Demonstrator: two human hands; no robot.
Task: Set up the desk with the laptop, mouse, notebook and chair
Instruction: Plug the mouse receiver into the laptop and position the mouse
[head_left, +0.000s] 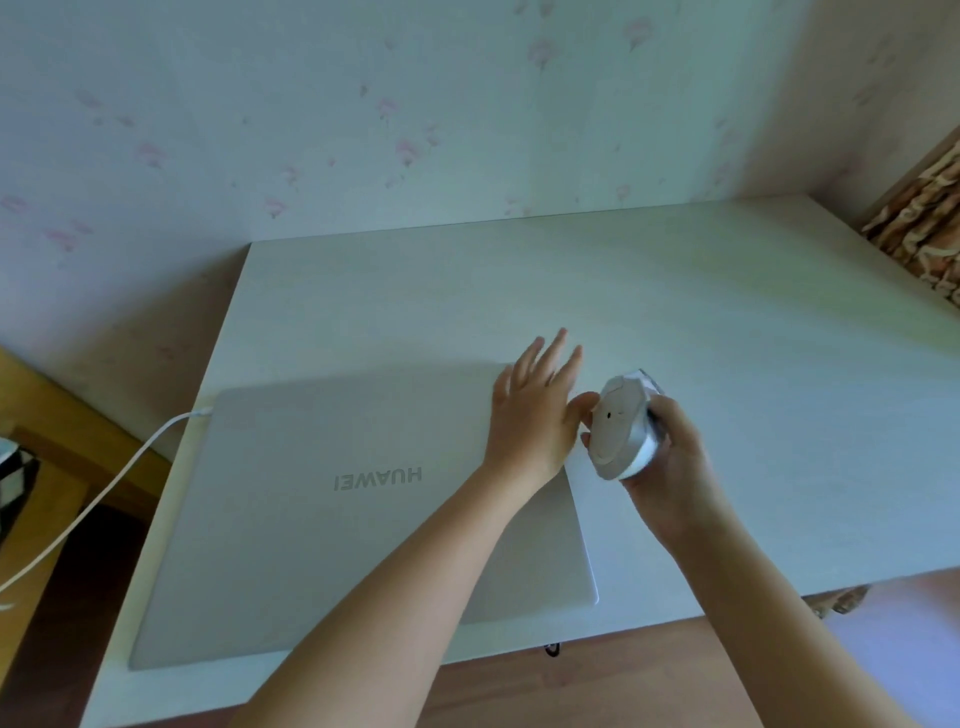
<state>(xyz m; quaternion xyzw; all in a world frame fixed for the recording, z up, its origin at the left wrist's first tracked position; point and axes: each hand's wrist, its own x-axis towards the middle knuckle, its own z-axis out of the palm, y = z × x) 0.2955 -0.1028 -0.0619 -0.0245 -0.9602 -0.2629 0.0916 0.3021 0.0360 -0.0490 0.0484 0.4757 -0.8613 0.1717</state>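
Note:
A closed silver laptop lies on the left part of the white desk, lid down, logo upside down to me. A white cable is plugged into its far left corner. My right hand holds a grey-and-white mouse tipped up, its underside turned to me, just right of the laptop's far right corner. My left hand hovers over that corner with fingers spread; its thumb touches the mouse's underside. No notebook or chair is in view.
The desk stands against a wall with pale flowered wallpaper. A brown patterned curtain hangs at the far right. Wooden furniture stands left of the desk, and wood floor shows below the desk's near edge.

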